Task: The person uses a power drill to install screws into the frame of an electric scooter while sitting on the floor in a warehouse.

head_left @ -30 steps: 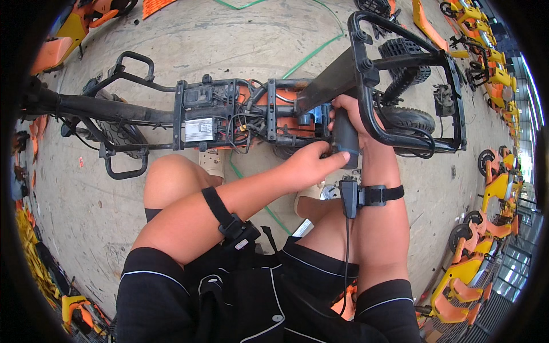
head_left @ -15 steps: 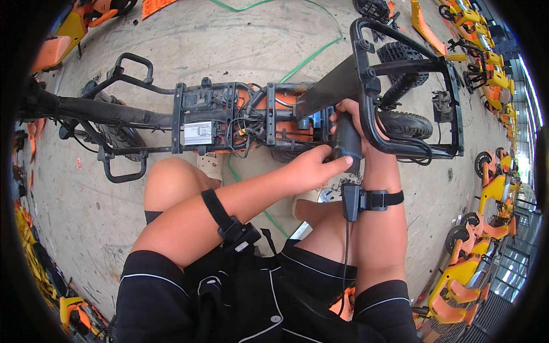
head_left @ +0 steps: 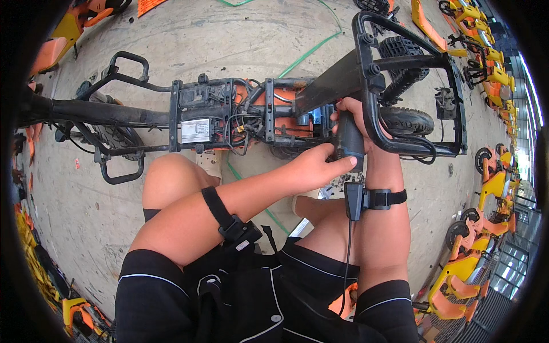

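Note:
A stripped scooter frame (head_left: 220, 114) lies across in front of me, with an orange underside, dark tubes and bundled wires. My right hand (head_left: 354, 111) is closed around a black cylindrical power tool (head_left: 350, 137) with a bluish band. My left hand (head_left: 323, 163) grips the tool's near end, thumb laid over it. The tool's far end points into the frame beside the seat post (head_left: 329, 83); a blue part (head_left: 316, 119) shows there. My fingers and the frame hide the tip. A silver box (head_left: 195, 131) sits among the wires.
The black tube rack (head_left: 409, 150) rises by my right hand, with a tyred wheel (head_left: 409, 122) under it. A green strap (head_left: 309, 54) runs over the concrete floor. Rows of yellow and orange scooters (head_left: 480, 223) stand along the right. My legs bend close below the frame.
Both hands keep their hold on the tool. The view has shifted very slightly; otherwise hands, tool and scooter frame stay nearly as they were.

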{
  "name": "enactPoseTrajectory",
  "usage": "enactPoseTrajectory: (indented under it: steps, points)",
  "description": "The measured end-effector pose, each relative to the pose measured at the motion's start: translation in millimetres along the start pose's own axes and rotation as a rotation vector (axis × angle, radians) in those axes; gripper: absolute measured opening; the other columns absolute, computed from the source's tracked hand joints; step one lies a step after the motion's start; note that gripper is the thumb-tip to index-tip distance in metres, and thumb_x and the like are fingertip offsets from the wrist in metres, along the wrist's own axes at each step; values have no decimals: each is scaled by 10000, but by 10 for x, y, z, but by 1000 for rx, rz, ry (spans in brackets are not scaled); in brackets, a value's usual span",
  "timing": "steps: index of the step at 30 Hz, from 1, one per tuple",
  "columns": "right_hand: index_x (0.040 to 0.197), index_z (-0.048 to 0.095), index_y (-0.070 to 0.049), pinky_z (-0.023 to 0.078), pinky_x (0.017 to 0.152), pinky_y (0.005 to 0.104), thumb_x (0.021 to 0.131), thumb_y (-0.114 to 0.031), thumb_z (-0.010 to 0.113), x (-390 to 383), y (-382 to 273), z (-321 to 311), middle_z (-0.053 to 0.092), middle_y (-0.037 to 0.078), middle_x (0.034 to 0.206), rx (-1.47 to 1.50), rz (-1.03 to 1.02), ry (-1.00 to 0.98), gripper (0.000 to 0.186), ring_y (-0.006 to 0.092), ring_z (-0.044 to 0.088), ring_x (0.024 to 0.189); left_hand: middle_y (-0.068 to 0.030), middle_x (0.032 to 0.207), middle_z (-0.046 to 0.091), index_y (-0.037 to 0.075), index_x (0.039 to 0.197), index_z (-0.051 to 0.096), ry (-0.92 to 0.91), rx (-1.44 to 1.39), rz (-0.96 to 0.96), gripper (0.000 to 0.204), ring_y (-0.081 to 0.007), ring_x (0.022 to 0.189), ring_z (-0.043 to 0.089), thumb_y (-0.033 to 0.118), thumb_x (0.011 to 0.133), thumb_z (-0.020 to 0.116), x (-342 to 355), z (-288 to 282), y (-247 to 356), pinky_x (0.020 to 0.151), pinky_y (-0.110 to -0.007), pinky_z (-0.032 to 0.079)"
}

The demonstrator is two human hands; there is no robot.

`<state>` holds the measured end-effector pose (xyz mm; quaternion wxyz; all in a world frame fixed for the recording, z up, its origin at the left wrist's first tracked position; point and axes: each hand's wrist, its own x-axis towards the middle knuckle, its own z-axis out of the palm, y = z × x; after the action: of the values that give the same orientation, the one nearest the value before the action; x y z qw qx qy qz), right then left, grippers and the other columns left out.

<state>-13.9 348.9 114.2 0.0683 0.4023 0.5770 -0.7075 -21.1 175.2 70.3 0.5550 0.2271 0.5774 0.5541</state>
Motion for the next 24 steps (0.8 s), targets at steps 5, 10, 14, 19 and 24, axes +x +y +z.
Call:
enactPoseTrajectory:
  steps: [5, 10, 14, 19, 24]
  points:
    - [977, 588, -20, 554, 486, 307, 860, -179, 632, -31, -38, 46, 648, 121, 761, -17, 18, 25, 202, 201, 622, 527, -26, 761, 555, -11, 1024, 582, 3, 0, 17, 536, -101, 658, 551, 519, 957, 626, 4, 1, -17, 598, -278, 486]
    - [967, 628, 10, 559, 504, 352, 825, -192, 685, 52, 44, -30, 634, 161, 785, -31, -10, 12, 253, 258, 647, 577, -27, 764, 558, -14, 1024, 584, 2, 33, -13, 539, -100, 652, 550, 518, 952, 633, -11, 4, 6, 595, -277, 484]
    - [980, 642, 30, 561, 508, 347, 824, -199, 689, 90, 85, -15, 643, 168, 802, -97, -44, 9, 281, 257, 657, 590, -28, 767, 562, -11, 1011, 583, 18, 3, -10, 529, -103, 655, 553, 512, 951, 637, 9, 9, -54, 595, -278, 483]
    - [990, 640, 30, 559, 517, 338, 823, -199, 680, 42, -7, 45, 649, 153, 813, -103, 53, 38, 286, 236, 655, 596, -36, 768, 569, -7, 998, 582, 3, -57, -14, 518, -112, 677, 561, 507, 955, 633, 16, 16, -67, 612, -278, 491]
    - [1019, 640, 30, 560, 538, 340, 831, -206, 674, 79, -4, 29, 658, 151, 835, -95, 45, 32, 304, 233, 653, 611, -63, 822, 590, 8, 1031, 572, -12, -242, -98, 541, -131, 711, 579, 537, 941, 637, 24, 48, 66, 673, -280, 512]
